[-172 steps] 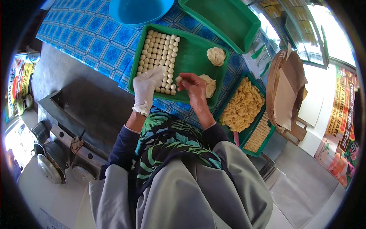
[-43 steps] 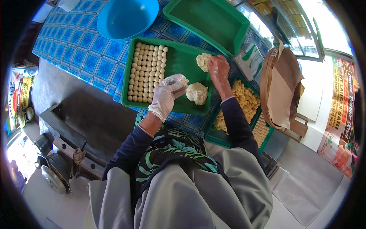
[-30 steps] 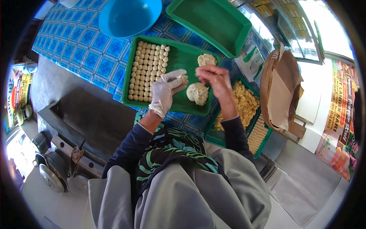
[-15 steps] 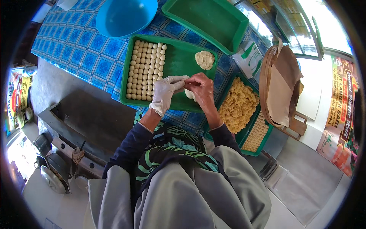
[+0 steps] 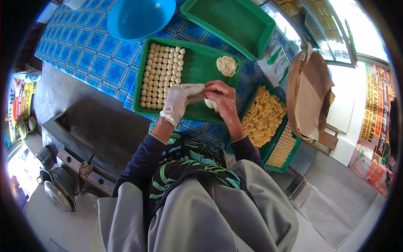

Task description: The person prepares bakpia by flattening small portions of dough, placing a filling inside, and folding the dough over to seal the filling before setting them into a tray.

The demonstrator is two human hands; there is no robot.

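My left hand (image 5: 179, 101), in a white glove, and my bare right hand (image 5: 220, 98) meet with pinched fingertips over a green tray (image 5: 197, 115); what they hold is hidden by the fingers. Rows of small pale dough balls (image 5: 159, 75) fill the tray's left side, just beside my left hand. A rough cream dough lump (image 5: 226, 66) lies at its upper right. A smoother white lump (image 5: 211, 104) is partly hidden under my hands.
Around the tray are a blue bowl (image 5: 140, 17), another green tray (image 5: 226, 23), a white packet (image 5: 273, 65), a yellow mixture (image 5: 262, 115) beside small balls (image 5: 281, 147) in trays, and leaning woven trays with paper (image 5: 310, 96). A stove with pots (image 5: 58, 189) stands lower left.
My right hand was at the upper dough lump, then came down to my left hand, which showed a small dough piece in its fingers. Both hands now meet, their fingertips together.
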